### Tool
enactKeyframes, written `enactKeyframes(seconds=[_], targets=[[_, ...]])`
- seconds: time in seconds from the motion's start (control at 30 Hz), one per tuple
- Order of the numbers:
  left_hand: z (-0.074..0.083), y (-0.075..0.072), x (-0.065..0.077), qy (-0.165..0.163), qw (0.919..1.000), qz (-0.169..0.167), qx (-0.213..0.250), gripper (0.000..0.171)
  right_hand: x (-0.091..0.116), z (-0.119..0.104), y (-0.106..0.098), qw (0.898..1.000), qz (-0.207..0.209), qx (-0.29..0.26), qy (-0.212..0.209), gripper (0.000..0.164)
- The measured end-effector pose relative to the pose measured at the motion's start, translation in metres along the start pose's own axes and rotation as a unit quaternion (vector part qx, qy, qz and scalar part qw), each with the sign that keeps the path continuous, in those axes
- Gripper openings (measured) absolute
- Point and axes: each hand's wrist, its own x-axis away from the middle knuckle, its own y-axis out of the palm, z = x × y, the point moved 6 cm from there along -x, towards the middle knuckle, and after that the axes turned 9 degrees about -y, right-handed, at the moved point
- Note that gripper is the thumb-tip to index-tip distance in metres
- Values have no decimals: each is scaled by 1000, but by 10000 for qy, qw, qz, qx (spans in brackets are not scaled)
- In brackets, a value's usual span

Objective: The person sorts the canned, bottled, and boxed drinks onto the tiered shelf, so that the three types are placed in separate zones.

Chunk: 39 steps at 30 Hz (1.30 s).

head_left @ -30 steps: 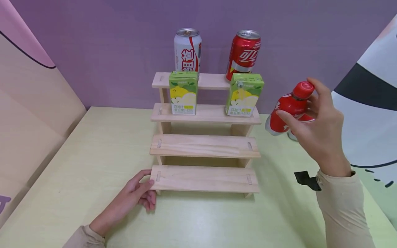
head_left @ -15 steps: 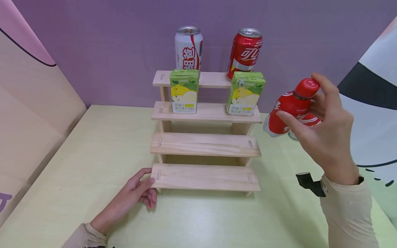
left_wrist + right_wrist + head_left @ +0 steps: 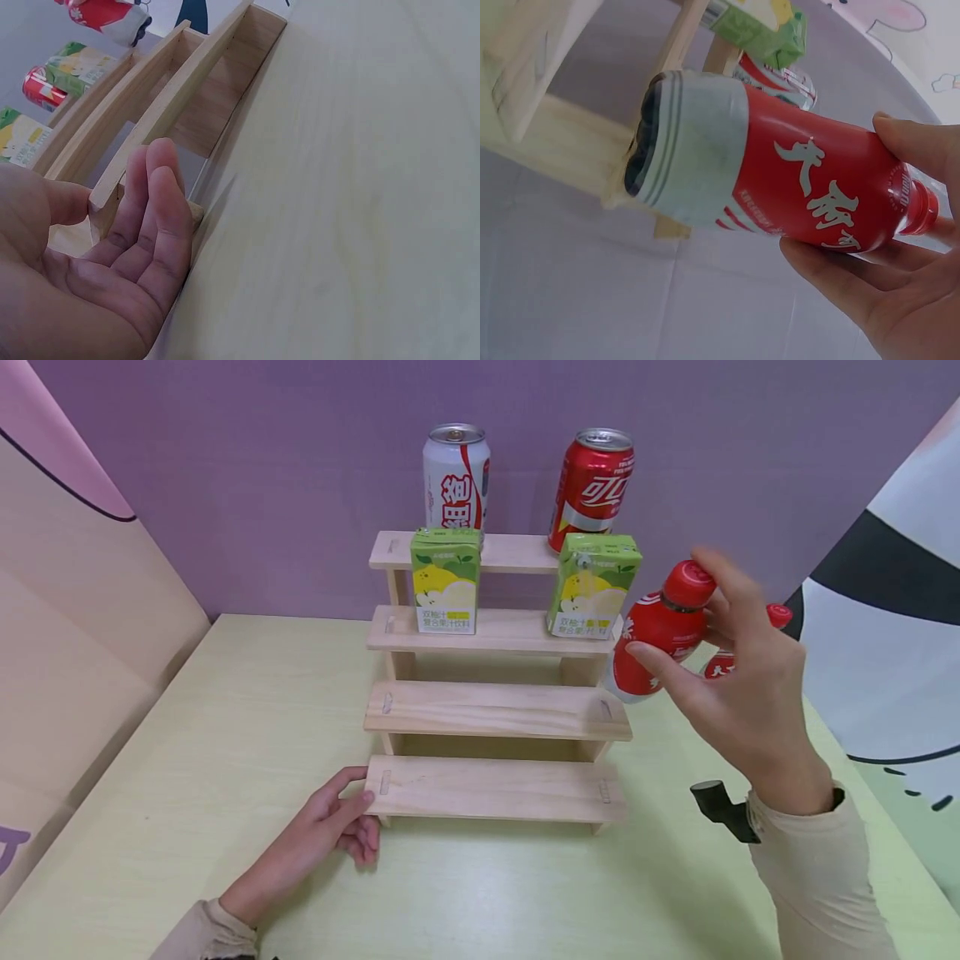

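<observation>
My right hand (image 3: 750,702) grips a small red plastic bottle (image 3: 660,631) by its upper part, held in the air. The bottle leans with its cap up and right, and its pale base overlaps the right end of the third tier down. In the right wrist view, white characters mark the red label of the bottle (image 3: 810,172). At the lower left, my left hand (image 3: 318,827) holds the left end of the lowest tier of a wooden stepped rack (image 3: 495,710). The left wrist view shows the thumb (image 3: 69,202) against the board's edge.
On the top tier stand a white can (image 3: 456,477) and a red can (image 3: 594,489). Two green juice cartons, left (image 3: 446,585) and right (image 3: 592,589), stand one tier lower. A second red-capped bottle (image 3: 720,665) is behind my right hand, partly hidden.
The right hand has carried the bottle left and slightly down, toward the rack's right end, uncovering more of the bottle behind. The left hand stays at the lowest tier.
</observation>
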Motion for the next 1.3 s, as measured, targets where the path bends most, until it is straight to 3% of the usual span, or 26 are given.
enactKeyframes(seconds=[0.37, 1.3], targets=[[-1, -1, -1, -32, 10000, 35, 3, 42, -12, -27, 31, 9964, -108, -618, -565, 87], [-1, 0, 0, -42, 10000, 45, 10, 44, -35, -72, 117, 9747, -594, -1945, -926, 77]])
